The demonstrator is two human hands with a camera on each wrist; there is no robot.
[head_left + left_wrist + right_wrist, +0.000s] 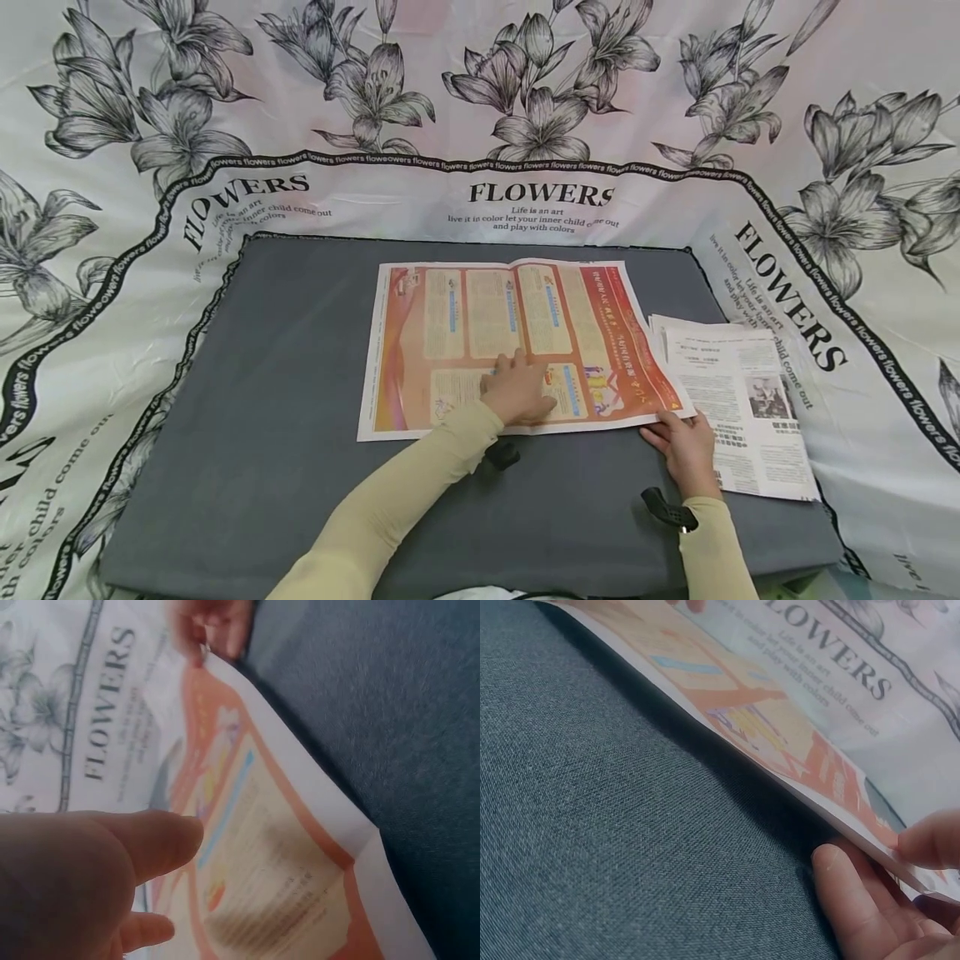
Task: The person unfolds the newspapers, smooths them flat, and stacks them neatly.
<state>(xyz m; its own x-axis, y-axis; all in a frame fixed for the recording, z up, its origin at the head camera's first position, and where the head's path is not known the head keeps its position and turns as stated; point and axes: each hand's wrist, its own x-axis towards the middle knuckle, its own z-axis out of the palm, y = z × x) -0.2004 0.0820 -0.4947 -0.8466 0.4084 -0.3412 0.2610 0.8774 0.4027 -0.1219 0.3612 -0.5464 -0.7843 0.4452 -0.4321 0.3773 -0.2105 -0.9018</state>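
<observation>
Head view, and I look from far away; the gray table (285,375) spreads out on the left; next I see the big orange newspaper (491,317), lying on the far half of the table; the left hand (519,390) is over its near side with fingers a bit apart; I can't tell how hard it presses; then the right hand (686,446) pinches the newspaper's near right corner, and that edge is lifted a little; last, black-and-white papers (723,375) lie on the right, just beside the newspaper.
</observation>
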